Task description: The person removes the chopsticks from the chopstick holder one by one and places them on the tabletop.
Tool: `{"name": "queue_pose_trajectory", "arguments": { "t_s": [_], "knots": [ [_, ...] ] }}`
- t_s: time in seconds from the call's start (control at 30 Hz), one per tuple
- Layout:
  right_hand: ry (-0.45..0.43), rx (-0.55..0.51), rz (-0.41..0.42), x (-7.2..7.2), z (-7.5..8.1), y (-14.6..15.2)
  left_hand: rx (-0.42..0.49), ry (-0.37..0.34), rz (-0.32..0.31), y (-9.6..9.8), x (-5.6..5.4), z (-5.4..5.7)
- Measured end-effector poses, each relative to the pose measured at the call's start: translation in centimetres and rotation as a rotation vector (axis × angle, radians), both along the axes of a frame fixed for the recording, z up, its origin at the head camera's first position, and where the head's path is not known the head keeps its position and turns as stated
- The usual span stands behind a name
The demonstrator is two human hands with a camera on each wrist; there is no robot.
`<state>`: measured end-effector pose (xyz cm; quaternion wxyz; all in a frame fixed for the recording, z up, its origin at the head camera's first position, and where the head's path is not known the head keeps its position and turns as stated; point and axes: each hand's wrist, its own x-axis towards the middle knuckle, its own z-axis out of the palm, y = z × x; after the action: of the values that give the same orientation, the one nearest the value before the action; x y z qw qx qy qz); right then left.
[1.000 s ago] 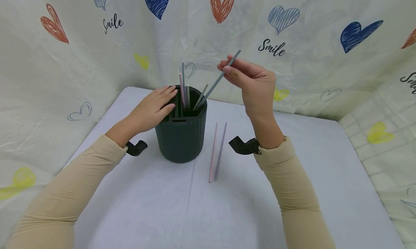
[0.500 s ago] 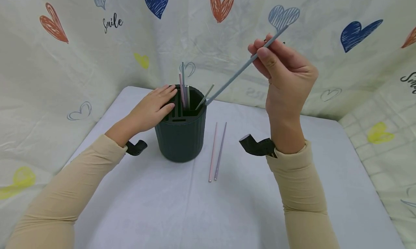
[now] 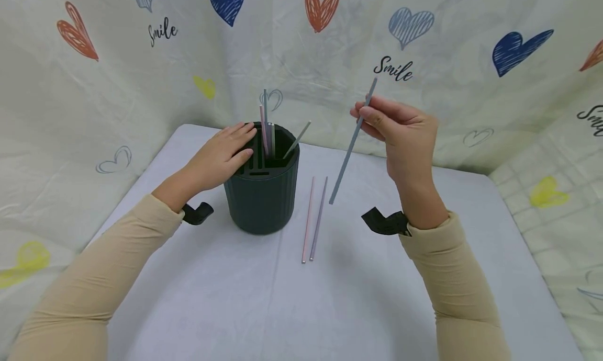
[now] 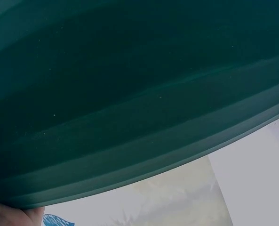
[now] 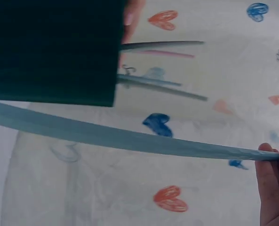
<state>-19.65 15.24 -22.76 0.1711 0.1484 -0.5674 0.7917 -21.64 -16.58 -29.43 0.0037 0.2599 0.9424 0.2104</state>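
Note:
My right hand [image 3: 405,136] pinches a slim blue-grey stick [image 3: 348,154] near its upper end, between thumb and fingers. The stick slants down in the air to the right of a dark green ribbed holder [image 3: 261,206]. Across the holder's slotted top, on its left side, rests my left hand [image 3: 221,154] with fingers extended. Several sticks stand in the holder's open compartment, among them a pink one [image 3: 263,128] and a pale green one [image 3: 298,139] leaning right. In the left wrist view the holder's wall [image 4: 139,113] hides most of the left hand.
Two more sticks, one pink [image 3: 308,222] and one purple [image 3: 319,220], lie side by side on the white-covered table [image 3: 226,298], right of the holder. A pale curtain [image 3: 452,120] printed with hearts hangs behind and at both sides.
My right hand has pulled the blue-grey stick out of the holder, up and to the right, then lowered it and turned it steeper. The left hand has stayed on the holder.

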Motion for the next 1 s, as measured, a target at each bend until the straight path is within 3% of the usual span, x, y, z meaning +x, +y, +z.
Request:
{"name": "queue_pose_trajectory", "arguments": {
  "t_s": [0.23, 0.5, 0.7, 1.0],
  "knots": [
    [-0.271, 0.105, 0.091, -1.5, -4.4, 1.6, -0.006, 0.004, -0.009, 0.0, 0.0, 0.1],
    [-0.602, 0.036, 0.185, -2.8, -8.6, 3.3, 0.001, 0.004, -0.009, 0.0, 0.0, 0.1],
    [-0.747, 0.041, 0.179, -4.1, -11.4, 4.4, 0.005, 0.004, -0.012, 0.0, -0.1, 0.0],
    [-0.883, 0.114, 0.166, -5.2, -13.6, 4.8, 0.017, 0.014, -0.003, 0.1, -0.1, -0.2]
  ]
}}
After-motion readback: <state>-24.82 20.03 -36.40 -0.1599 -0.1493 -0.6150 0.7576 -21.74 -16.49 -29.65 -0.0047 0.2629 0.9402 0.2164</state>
